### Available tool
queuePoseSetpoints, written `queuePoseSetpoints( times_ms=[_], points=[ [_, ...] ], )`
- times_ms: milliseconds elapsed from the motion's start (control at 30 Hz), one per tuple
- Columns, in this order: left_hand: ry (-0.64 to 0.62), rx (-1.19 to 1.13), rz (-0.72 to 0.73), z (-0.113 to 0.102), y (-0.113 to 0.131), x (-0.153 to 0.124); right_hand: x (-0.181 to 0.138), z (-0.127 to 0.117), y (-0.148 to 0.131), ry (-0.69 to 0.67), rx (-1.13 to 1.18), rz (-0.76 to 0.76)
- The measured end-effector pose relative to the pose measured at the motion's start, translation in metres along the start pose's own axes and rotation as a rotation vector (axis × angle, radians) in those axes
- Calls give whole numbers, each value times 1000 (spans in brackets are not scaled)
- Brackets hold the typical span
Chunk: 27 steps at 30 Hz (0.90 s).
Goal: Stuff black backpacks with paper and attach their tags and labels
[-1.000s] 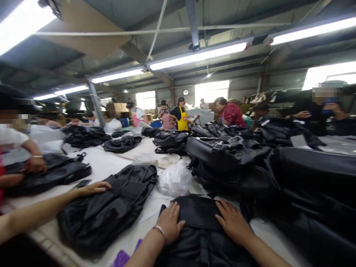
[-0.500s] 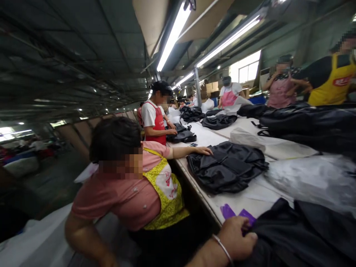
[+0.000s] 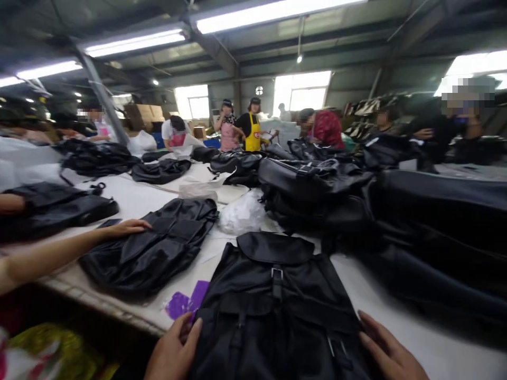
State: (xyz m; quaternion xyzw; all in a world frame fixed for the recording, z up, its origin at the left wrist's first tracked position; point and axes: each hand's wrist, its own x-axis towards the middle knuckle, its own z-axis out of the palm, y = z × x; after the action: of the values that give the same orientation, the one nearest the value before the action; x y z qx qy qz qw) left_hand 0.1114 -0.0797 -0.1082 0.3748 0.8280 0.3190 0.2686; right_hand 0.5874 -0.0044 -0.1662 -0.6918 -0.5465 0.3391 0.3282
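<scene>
Black flap-top backpack (image 3: pixel 277 287) flat on the worktop (image 3: pixel 384 298), squarely between left hand (image 3: pixel 176 345), half-curled at one edge, grip unclear, and right hand (image 3: pixel 390 348), fingers parted against the other.

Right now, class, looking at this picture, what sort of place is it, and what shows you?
Probably a bag factory or workshop: many black backpacks lie along a long white table, several people in aprons are around it, and tube lights hang overhead.
</scene>
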Motion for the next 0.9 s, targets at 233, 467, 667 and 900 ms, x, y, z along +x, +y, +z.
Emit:
queuePoseSetpoints(
  times_ms=[233, 467, 667, 900],
  points=[
    [-384, -314, -105, -6, 47, 4, 12, 1, -33, -65, 156, 112],
    [-479, -866, -298, 4, 67, -25, 8, -14, -62, -354, 511, 234],
    [-463, -834, -248, -5, 77, -29, 1, -11, -71, -380, 704, 235],
    [-353, -667, -115, -52, 124, -24, -5, -15, -99, -341, 749, 46]
  ],
)
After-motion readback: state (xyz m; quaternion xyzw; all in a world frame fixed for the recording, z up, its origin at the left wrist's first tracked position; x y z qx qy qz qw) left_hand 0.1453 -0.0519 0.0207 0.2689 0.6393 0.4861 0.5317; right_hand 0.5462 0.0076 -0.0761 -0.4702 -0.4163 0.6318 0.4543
